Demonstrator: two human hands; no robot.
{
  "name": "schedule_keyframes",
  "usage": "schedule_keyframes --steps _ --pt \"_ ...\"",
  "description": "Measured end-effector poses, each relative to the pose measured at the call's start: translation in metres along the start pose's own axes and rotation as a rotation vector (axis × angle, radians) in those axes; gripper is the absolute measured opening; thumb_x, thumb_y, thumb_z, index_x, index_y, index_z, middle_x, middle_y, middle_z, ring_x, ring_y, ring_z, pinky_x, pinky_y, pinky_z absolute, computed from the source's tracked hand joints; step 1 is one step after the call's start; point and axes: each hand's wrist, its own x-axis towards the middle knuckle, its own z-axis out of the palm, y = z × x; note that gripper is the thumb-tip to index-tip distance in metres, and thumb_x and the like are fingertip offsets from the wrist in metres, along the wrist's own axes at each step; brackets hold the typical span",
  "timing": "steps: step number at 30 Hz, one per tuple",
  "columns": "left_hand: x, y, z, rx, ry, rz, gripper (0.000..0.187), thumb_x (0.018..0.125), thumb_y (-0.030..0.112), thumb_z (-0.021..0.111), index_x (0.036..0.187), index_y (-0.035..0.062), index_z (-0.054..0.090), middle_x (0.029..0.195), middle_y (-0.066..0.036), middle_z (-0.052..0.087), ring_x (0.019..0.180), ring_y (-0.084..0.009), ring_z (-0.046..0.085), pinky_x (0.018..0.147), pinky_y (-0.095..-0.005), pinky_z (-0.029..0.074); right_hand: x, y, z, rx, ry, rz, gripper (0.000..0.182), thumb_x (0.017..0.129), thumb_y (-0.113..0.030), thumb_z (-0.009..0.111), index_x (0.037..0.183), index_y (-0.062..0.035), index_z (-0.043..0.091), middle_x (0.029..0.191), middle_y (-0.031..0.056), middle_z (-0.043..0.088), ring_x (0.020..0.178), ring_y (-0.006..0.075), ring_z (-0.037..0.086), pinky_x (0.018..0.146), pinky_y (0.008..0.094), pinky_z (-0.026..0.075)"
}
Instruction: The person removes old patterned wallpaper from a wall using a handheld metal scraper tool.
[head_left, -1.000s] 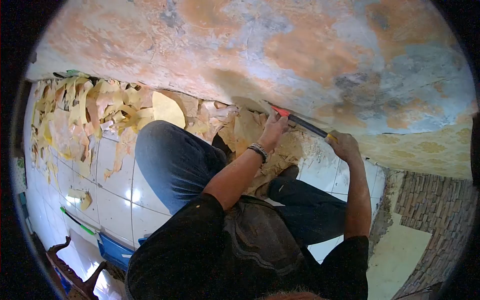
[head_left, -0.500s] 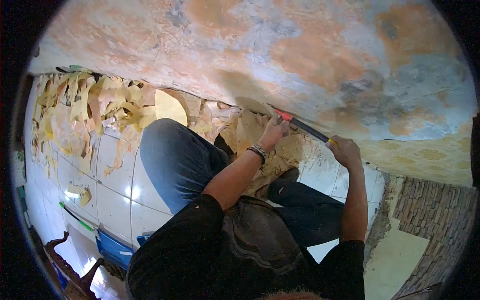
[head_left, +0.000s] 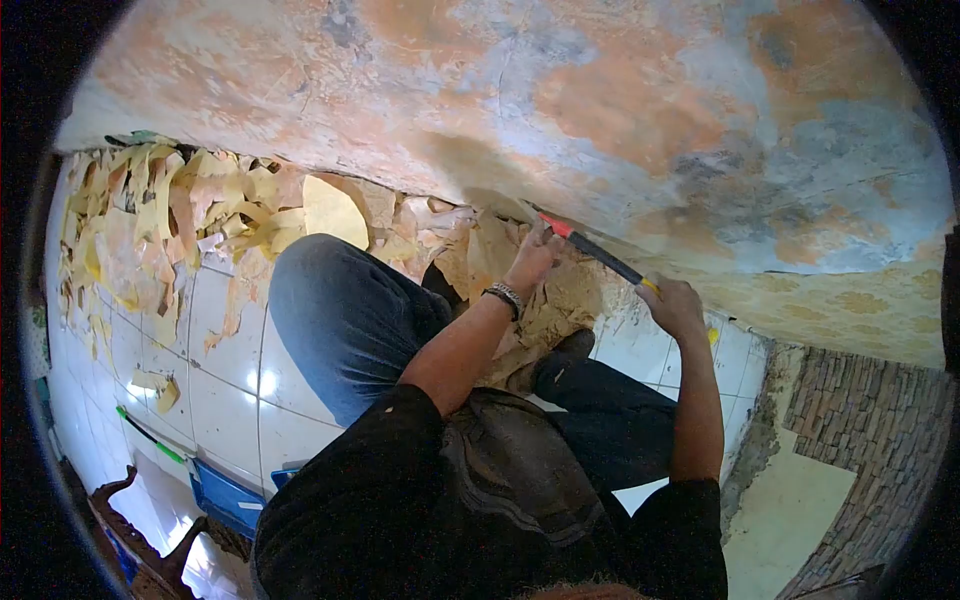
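Note:
A long-handled scraper [head_left: 606,257] with a red neck, black shaft and yellow grip lies slanted along the foot of the wall [head_left: 620,130]. Its blade end touches or nearly touches the wall's bottom edge. My left hand [head_left: 535,255], with a bracelet at the wrist, closes round the red neck near the blade. Farther back, my right hand [head_left: 674,306] wraps round the yellow grip. Beyond that wrist a small yellow piece shows in line with the handle. Torn wallpaper [head_left: 490,255] lies crumpled under and beside my left hand. The wall above is bare, patchy orange and grey.
A heap of peeled wallpaper strips [head_left: 150,220] covers the tiled floor [head_left: 225,360] along the wall at left. Patterned wallpaper [head_left: 840,310] remains on the wall at right, near stone-look covering [head_left: 860,420]. A blue dustpan [head_left: 228,497] and dark curved wood [head_left: 150,545] are lower left.
Both hands and the scraper have shifted slightly left and toward the wall's base, while the view has shifted a little too. A yellow piece now shows beyond my right wrist.

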Motion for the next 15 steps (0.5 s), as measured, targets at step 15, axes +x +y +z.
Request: schedule_keyframes --steps 15 --pt "-0.005 0.004 0.014 -0.072 0.066 0.1 0.035 0.094 0.014 0.055 0.127 0.0027 0.049 0.115 -0.004 0.059 0.086 -0.0143 0.059 0.073 -0.0294 0.05 -0.009 -0.018 -0.032 -0.022 -0.037 0.007 0.045 0.09 -0.05 0.05 0.101 -0.0094 0.065 0.092 0.0183 0.068 0.092 0.0387 0.063 0.081 0.051 0.049"
